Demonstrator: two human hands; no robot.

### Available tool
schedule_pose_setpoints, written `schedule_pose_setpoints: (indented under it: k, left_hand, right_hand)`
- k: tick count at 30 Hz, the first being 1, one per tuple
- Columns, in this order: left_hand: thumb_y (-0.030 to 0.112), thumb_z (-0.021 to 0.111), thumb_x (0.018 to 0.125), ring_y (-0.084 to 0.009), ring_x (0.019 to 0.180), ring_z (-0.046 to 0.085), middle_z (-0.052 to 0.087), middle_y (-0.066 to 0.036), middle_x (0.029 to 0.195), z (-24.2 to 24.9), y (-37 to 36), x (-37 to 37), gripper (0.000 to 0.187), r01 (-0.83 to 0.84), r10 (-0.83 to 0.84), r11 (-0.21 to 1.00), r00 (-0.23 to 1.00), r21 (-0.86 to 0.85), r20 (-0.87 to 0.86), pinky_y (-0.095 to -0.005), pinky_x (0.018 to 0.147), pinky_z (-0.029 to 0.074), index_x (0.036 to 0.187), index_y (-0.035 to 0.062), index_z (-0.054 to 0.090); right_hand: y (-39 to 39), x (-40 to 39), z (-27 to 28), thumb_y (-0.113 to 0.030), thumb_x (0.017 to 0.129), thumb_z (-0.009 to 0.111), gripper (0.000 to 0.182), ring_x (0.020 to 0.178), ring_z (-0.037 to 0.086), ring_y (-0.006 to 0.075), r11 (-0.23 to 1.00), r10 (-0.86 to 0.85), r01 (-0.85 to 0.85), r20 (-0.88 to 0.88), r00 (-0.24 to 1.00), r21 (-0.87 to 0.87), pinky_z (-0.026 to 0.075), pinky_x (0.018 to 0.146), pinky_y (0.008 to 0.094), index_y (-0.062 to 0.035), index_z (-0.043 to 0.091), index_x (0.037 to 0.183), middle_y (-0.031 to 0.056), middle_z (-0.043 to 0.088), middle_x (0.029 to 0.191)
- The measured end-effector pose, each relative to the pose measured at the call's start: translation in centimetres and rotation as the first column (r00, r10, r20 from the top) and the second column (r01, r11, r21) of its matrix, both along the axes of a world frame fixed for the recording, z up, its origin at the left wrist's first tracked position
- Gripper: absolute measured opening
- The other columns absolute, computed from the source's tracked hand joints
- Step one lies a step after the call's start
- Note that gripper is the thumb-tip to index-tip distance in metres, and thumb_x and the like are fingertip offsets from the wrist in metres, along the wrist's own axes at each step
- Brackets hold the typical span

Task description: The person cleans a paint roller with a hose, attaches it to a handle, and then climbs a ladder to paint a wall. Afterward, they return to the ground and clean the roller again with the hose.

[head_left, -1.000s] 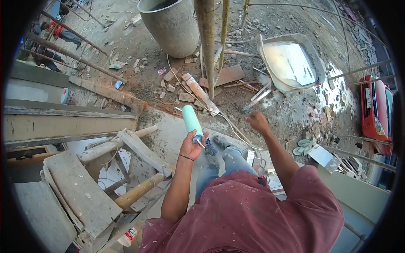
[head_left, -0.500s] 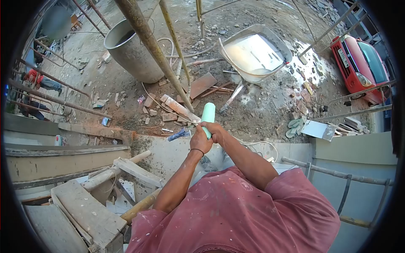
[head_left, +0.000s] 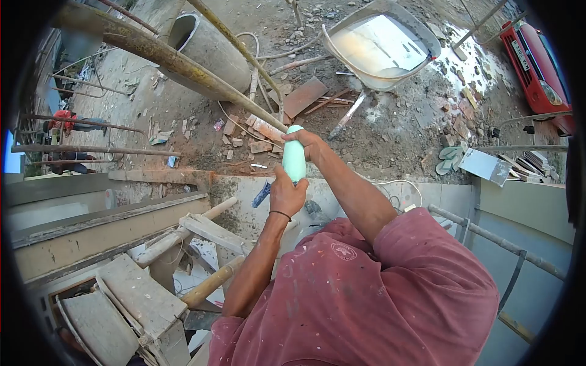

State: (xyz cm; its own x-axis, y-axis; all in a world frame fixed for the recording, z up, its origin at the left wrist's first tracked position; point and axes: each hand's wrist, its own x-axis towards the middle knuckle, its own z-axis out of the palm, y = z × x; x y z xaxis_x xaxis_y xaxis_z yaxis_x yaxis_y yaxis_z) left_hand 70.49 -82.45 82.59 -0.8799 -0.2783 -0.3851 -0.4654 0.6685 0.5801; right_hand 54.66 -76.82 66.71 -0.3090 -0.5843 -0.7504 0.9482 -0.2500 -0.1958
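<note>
A mint-green paint roller (head_left: 294, 160) is held upright in front of me, with a dark spot at its lower end. My right hand (head_left: 304, 143) is closed around its upper part. Lower down, my left hand (head_left: 287, 194) grips the bottom end, fingers against the sleeve. A blue piece (head_left: 261, 194) that looks like the roller's handle sticks out left of my left hand; its link to the sleeve is hidden behind that hand.
Scaffold poles (head_left: 177, 61) slant close in front. Below lie broken bricks (head_left: 260, 146), a wheelbarrow (head_left: 390, 80) holding pale liquid, a concrete cylinder (head_left: 217, 67) and slippers (head_left: 450, 160). A red car (head_left: 534, 67) stands right; a person (head_left: 64, 122) is at left. Boards (head_left: 131, 293) lie beside me.
My right hand has moved up the roller, away from my left hand, baring the sleeve between them. The view has shifted, and the surroundings appear tilted differently.
</note>
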Motion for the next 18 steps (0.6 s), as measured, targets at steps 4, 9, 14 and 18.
schedule_pose_setpoints:
  k: [4,9,14,18]
  left_hand:
    - [0.022,0.066,0.083,-0.0313,0.070,0.065,0.063,-0.022,0.084,-0.9,0.0,0.5,0.042,-0.120,0.130,0.989,0.984,0.083,-0.126,-0.0410,0.064,0.051,0.107,-0.0035,0.043]
    - [0.018,0.064,0.087,-0.0069,0.059,0.044,0.050,-0.004,0.082,2.9,1.6,0.2,0.030,-0.475,0.510,0.573,0.845,0.668,0.162,-0.0238,0.047,0.035,0.105,0.0019,0.046]
    - [0.014,0.060,0.089,-0.0069,0.059,0.040,0.051,-0.004,0.086,8.0,3.7,3.2,0.023,-0.414,0.524,0.360,0.831,0.836,0.186,-0.0220,0.049,0.033,0.104,0.0023,0.048]
    - [0.013,0.059,0.091,-0.0075,0.062,0.041,0.052,-0.004,0.088,7.1,3.7,4.1,0.023,-0.401,0.476,0.303,0.850,0.865,0.227,-0.0228,0.052,0.036,0.108,0.0018,0.048]
  right_hand:
    - [-0.3,-2.1,0.8,-0.009,0.083,0.071,0.022,0.059,0.063,0.0278,0.996,0.012,-0.013,-0.015,1.000,-0.086,0.056,0.060,0.0502,-0.0005,0.057,0.098,0.0134,0.063,0.077]
    - [0.2,-4.9,1.3,-0.009,0.087,0.067,0.014,0.055,0.061,0.0258,0.998,0.061,-0.063,-0.071,0.996,-0.016,0.054,0.053,0.0440,0.0015,0.058,0.090,0.0131,0.060,0.070]
    - [6.0,-13.4,-5.2,0.001,0.081,0.058,0.011,0.049,0.055,0.0256,0.705,-0.350,0.550,-0.455,0.819,0.448,0.036,0.039,0.0387,0.0071,0.058,0.072,0.0180,0.058,0.066]
    - [12.1,-18.3,1.6,-0.007,0.088,0.061,0.014,0.051,0.060,0.0249,0.686,0.216,0.417,-0.715,0.665,0.596,0.048,0.043,0.0402,0.0043,0.060,0.080,0.0144,0.062,0.070]
